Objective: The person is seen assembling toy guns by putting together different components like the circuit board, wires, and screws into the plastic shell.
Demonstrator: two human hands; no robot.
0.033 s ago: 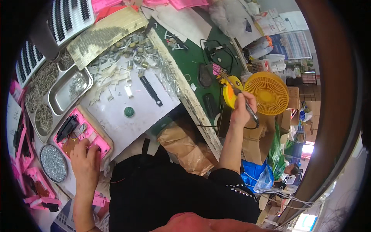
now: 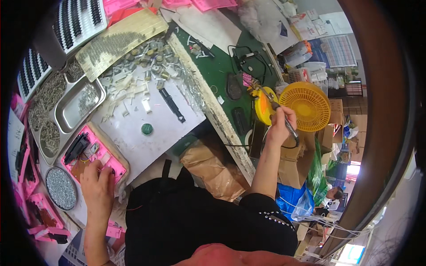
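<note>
My left hand [image 2: 97,186] bends its fingers down into a pink plastic housing [image 2: 119,158], gripping it near a small dark part; the fingertips are partly hidden. Inside that housing sit a black part [image 2: 76,148], thin wires and a brown board [image 2: 80,167]. Out to the right, my right hand [image 2: 281,127] is closed round the handle of a soldering iron [image 2: 289,128], whose cable loops below. The iron's tip points away from me, over a flat yellow round thing [image 2: 262,113] and close to a small pink-patterned object [image 2: 248,80].
Left of the housing are a metal tray [image 2: 103,95] of small parts and a round dish [image 2: 61,188] of silvery bits. Small motors [image 2: 155,57], white pieces, a black strip [image 2: 172,105] and a green disc [image 2: 147,129] lie on the white sheet. A yellow basket [image 2: 328,106] stands right.
</note>
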